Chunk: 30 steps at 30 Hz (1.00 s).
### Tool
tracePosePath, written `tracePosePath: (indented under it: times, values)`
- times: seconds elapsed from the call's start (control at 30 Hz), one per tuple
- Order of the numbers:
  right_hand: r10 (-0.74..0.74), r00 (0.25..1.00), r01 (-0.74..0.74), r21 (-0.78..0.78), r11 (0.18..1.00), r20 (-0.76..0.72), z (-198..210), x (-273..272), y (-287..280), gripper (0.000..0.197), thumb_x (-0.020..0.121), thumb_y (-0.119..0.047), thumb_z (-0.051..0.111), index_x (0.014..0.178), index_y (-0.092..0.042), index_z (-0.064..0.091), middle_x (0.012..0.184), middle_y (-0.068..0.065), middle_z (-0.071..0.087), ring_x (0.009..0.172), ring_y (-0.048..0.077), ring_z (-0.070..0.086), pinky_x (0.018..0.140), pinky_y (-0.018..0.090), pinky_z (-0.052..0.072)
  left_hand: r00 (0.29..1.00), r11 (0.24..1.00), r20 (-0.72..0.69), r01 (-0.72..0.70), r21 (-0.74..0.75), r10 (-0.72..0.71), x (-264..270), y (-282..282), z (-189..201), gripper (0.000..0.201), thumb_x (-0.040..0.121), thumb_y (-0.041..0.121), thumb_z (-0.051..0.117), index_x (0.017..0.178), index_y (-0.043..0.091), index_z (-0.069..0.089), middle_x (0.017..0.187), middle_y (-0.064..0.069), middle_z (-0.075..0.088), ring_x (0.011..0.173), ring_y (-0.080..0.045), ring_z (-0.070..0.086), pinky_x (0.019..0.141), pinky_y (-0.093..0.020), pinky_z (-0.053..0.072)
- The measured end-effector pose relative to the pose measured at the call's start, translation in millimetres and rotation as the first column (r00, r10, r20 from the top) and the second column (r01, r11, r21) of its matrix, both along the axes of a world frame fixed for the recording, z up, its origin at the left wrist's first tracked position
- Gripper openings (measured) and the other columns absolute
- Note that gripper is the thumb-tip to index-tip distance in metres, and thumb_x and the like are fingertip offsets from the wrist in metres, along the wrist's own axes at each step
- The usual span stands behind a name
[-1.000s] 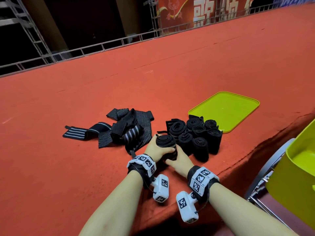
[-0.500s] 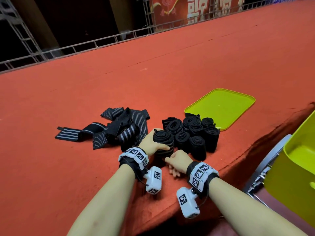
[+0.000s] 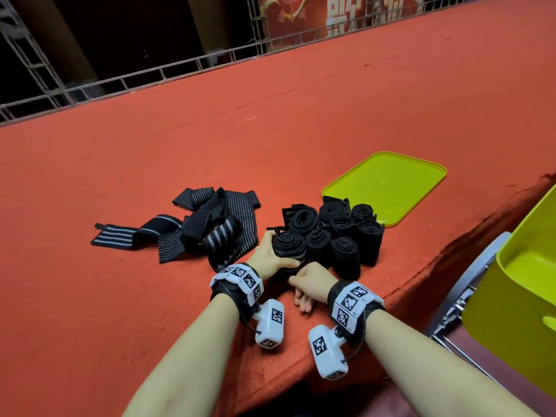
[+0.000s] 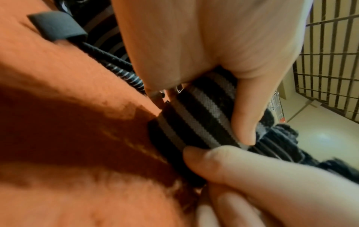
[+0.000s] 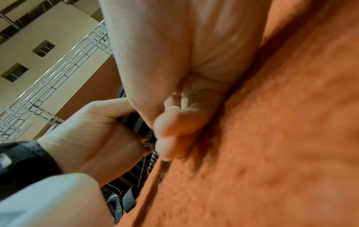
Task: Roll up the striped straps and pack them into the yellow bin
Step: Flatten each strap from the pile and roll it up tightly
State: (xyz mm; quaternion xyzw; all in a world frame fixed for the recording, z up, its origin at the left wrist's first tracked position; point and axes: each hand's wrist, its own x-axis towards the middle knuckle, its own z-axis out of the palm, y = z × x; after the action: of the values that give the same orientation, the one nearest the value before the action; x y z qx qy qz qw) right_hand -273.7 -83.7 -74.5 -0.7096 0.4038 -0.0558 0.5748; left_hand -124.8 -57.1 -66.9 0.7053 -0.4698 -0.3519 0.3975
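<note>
Risk: the rolled strap (image 3: 289, 247), upright on the bench (image 3: 331, 115) beside finished rolls (image 3: 340, 236), may unwind if the left hand (image 3: 267, 258) curled around it loosens; the right hand (image 3: 311, 285) pinches its bottom edge.

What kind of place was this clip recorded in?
Probably a stage or event platform in a large hall. The work surface is a wide expanse of red carpet with a raised edge, metal truss railing runs along its far side, and a red banner with large characters hangs beyond.
</note>
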Motion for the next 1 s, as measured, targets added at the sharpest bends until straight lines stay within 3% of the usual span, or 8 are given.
tracePosePath:
  times: [0.17, 0.3, 0.4, 0.53, 0.63, 0.87, 0.93, 1.0]
  values:
    - [0.006, 1.000, -0.006, 0.018, 1.000, 0.008, 0, -1, 0, 0.038, 0.088, -0.008, 0.046, 0.051, -0.004, 0.051, 0.050, 0.011, 0.062, 0.035, 0.018, 0.057, 0.035, 0.019, 0.042, 0.999, 1.000, -0.032, 0.010, -0.009, -0.010, -7, 2, 3, 0.074, 0.060, 0.014, 0.086, 0.115, 0.013, 0.037, 0.114, -0.012, 0.062, 0.109, -0.024, 0.060, 0.099, -0.034, 0.045]
    - [0.007, 0.999, -0.009, 0.048, 0.999, 0.039, 0, -2, -1, 0.042, 0.093, -0.010, 0.048, 0.051, -0.002, 0.051, 0.051, 0.012, 0.062, 0.034, 0.018, 0.056, 0.035, 0.021, 0.043, 0.999, 1.000, -0.027, -0.016, 0.008, 0.016, -11, 6, 4, 0.096, 0.042, 0.053, 0.081, 0.119, 0.015, 0.037, 0.117, -0.006, 0.061, 0.110, -0.018, 0.058, 0.100, -0.034, 0.044]
    - [0.005, 0.999, -0.008, 0.055, 0.998, 0.049, 1, -3, -1, 0.044, 0.094, -0.013, 0.049, 0.052, -0.003, 0.050, 0.051, 0.012, 0.062, 0.033, 0.017, 0.056, 0.035, 0.019, 0.042, 0.975, 0.993, -0.187, -0.111, 0.044, 0.117, -15, 4, 7, 0.084, 0.061, 0.071, 0.065, 0.121, 0.016, 0.045, 0.118, -0.004, 0.060, 0.113, -0.018, 0.057, 0.105, -0.042, 0.040]
    - [-0.010, 0.998, 0.006, 0.064, 0.998, 0.056, 2, -4, 1, 0.045, 0.094, -0.014, 0.050, 0.051, -0.002, 0.051, 0.045, 0.008, 0.060, 0.032, 0.015, 0.055, 0.035, 0.019, 0.042, 0.917, 0.982, -0.351, -0.180, 0.062, 0.190, -22, 1, 12, 0.022, 0.096, 0.025, 0.049, 0.112, 0.011, 0.046, 0.106, -0.008, 0.059, 0.100, -0.020, 0.057, 0.103, -0.040, 0.041]
    - [-0.009, 0.999, 0.006, 0.061, 0.998, 0.052, 3, -3, 0, 0.045, 0.094, -0.014, 0.051, 0.051, -0.003, 0.051, 0.045, 0.008, 0.060, 0.033, 0.016, 0.056, 0.037, 0.020, 0.044, 0.905, 0.981, -0.380, -0.187, 0.052, 0.192, -26, 4, 17, 0.021, 0.095, 0.011, 0.049, 0.116, 0.009, 0.045, 0.098, -0.007, 0.059, 0.095, -0.021, 0.057, 0.096, -0.039, 0.043]
    - [-0.002, 0.998, -0.001, 0.058, 0.998, 0.061, 4, -5, 1, 0.046, 0.094, -0.015, 0.051, 0.050, -0.002, 0.052, 0.048, 0.010, 0.062, 0.034, 0.016, 0.056, 0.039, 0.019, 0.044, 0.900, 0.976, -0.380, -0.208, 0.059, 0.214, -31, 6, 28, 0.032, 0.096, 0.008, 0.048, 0.126, 0.001, 0.042, 0.105, -0.012, 0.058, 0.101, -0.024, 0.054, 0.085, -0.030, 0.047]
    - [0.004, 0.998, -0.008, 0.056, 0.998, 0.060, 5, -5, 1, 0.046, 0.094, -0.015, 0.051, 0.050, -0.001, 0.053, 0.052, 0.012, 0.063, 0.034, 0.017, 0.056, 0.039, 0.019, 0.044, 0.892, 0.969, -0.380, -0.231, 0.086, 0.246, -29, 7, 25, 0.042, 0.093, 0.022, 0.057, 0.126, 0.000, 0.043, 0.113, -0.013, 0.058, 0.106, -0.024, 0.056, 0.095, -0.037, 0.046]
    - [0.006, 0.997, -0.011, 0.068, 0.998, 0.081, 5, -6, 2, 0.047, 0.094, -0.015, 0.051, 0.049, -0.001, 0.052, 0.051, 0.011, 0.063, 0.035, 0.017, 0.056, 0.039, 0.020, 0.045, 0.879, 0.961, -0.388, -0.237, 0.143, 0.275, -16, 1, -2, 0.072, 0.077, 0.057, 0.068, 0.125, 0.005, 0.050, 0.118, -0.011, 0.063, 0.109, -0.023, 0.061, 0.103, -0.045, 0.042]
